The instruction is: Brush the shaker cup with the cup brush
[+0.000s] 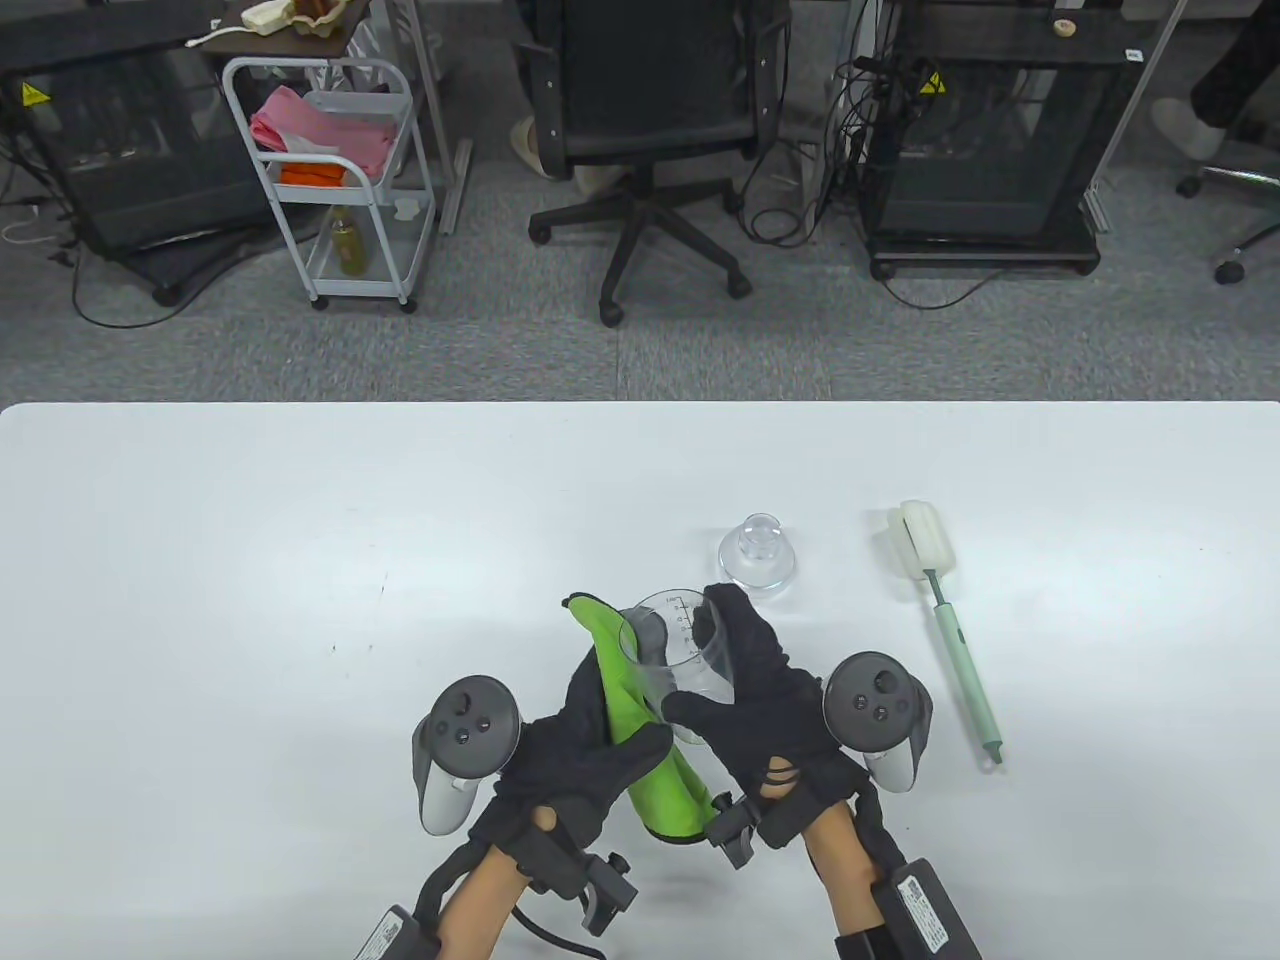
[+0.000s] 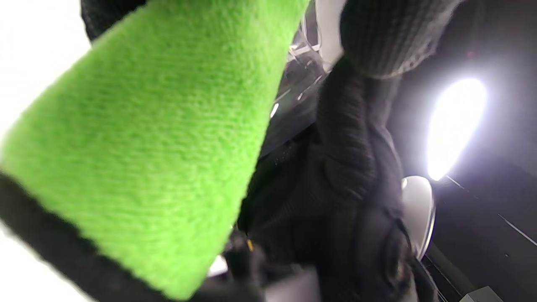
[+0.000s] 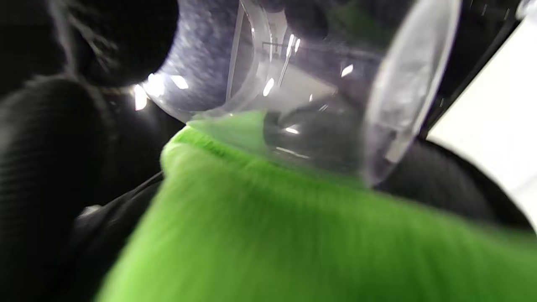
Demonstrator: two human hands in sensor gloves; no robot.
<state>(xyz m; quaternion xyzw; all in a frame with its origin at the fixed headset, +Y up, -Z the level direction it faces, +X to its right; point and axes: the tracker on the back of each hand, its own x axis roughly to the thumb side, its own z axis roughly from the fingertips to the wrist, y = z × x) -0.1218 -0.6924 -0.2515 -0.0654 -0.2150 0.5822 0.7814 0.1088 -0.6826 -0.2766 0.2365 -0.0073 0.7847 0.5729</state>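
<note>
R hand (image 1: 770, 700) grips clear plastic shaker cup (image 1: 675, 650); L hand (image 1: 580, 745) presses green microfibre cloth (image 1: 640, 740) against it. Sponge-head green cup brush (image 1: 950, 630) lies apart.

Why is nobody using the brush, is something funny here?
A bit odd: the cup brush lies untouched on the table, while both hands hold the shaker cup against a green cloth. Nothing spilled or broken.

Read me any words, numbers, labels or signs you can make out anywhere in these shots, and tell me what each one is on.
Nothing can be quoted as text.
Shaker cup: printed measuring scale with numerals, too small to read.
Left black cabinet: yellow triangular warning sign, symbol only.
Right black cabinet: yellow triangular warning sign, symbol only.
Wrist unit on the right forearm: white label, print too small.
</note>
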